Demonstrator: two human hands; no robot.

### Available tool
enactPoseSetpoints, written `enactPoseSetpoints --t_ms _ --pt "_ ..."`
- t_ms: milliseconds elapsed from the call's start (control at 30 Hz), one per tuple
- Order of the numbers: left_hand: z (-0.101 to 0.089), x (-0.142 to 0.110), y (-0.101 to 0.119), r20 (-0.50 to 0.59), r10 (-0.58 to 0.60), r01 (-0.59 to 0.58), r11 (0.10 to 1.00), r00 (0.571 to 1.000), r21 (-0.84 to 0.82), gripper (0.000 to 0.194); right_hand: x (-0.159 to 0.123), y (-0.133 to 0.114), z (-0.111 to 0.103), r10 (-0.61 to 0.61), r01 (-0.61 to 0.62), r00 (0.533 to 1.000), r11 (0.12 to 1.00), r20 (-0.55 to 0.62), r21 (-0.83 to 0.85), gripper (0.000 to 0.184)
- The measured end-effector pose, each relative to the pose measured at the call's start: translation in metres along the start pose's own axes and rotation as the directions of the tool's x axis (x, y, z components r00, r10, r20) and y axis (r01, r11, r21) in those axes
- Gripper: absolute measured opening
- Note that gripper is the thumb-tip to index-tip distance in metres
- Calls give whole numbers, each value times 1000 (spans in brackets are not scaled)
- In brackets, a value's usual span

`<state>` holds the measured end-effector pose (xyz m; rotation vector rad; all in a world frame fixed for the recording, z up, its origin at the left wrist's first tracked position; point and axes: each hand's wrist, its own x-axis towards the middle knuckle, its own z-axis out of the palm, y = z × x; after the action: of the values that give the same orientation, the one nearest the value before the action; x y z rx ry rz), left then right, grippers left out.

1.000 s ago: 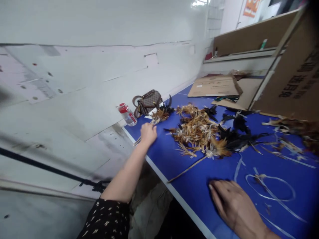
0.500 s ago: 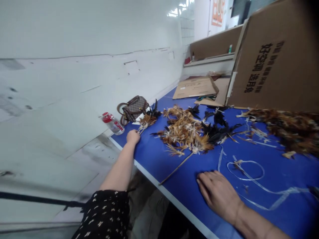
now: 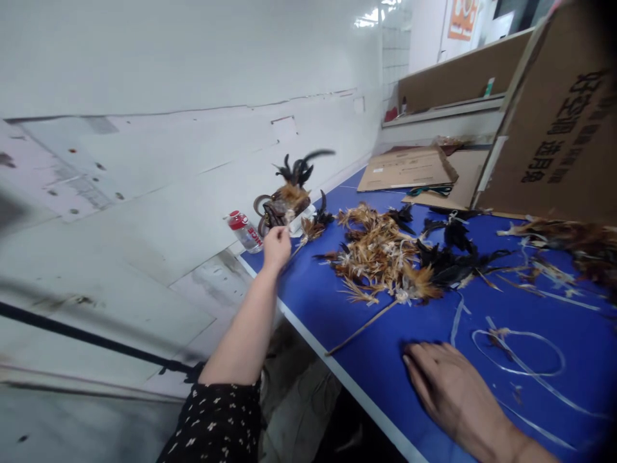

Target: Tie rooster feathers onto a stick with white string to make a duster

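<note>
I see the blue surface (image 3: 337, 308) carrying a loose feather heap (image 3: 385, 257) at its centre, spread flat within reach. My right hand (image 3: 446, 389) lies open, palm down, at five o'clock, steadying. My left hand (image 3: 276, 247) pinches a feather sprig (image 3: 294, 183) by its stem, plumes raised at one o'clock from the hand.

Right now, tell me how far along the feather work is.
Done: nothing finished is clearly visible. In hand: the left hand lifts a feather bundle off the table; the right hand lies flat. Left: a loose feather pile, more feathers and tape strips.
</note>
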<state>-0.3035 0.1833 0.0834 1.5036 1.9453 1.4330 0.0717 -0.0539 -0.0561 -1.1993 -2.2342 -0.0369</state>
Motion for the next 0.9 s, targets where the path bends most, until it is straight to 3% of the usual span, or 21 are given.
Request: enactPoseSetpoints --t_ms 133,200,233,267,333,400,567,733,800,900 --pt "23 -59 40 253 11 66 954 967 -292 38 -3 7 7 18 -17 1000 998 -7 53 19" --pt "43 -98 58 522 98 324 684 847 -654 45 -3 9 8 64 -61 998 990 -16 125 20" --pt "54 -119 65 585 147 422 557 797 -715 49 -3 9 6 109 -102 994 977 -29 185 22" --pt "66 -139 72 605 175 477 465 777 -746 51 -3 8 3 169 -153 985 955 -41 256 24" --pt "88 -179 84 625 197 539 357 755 -763 53 -2 3 -5 300 -258 953 877 -41 405 32" --pt "107 -212 94 647 230 571 320 727 -756 56 1 -4 -14 388 -340 922 789 13 512 37" --pt "127 -256 111 696 237 549 466 678 -694 62 10 -17 -23 458 -401 886 677 73 617 40" --pt "126 -258 117 709 249 434 644 660 -630 60 14 -16 -18 459 -386 883 599 94 702 52" --pt "125 -250 114 679 333 289 720 655 -631 53 12 -12 -17 494 -397 866 585 78 707 54" --pt "118 -226 100 563 543 -105 772 623 -627 39 9 -5 -16 602 -429 798 535 29 728 51"
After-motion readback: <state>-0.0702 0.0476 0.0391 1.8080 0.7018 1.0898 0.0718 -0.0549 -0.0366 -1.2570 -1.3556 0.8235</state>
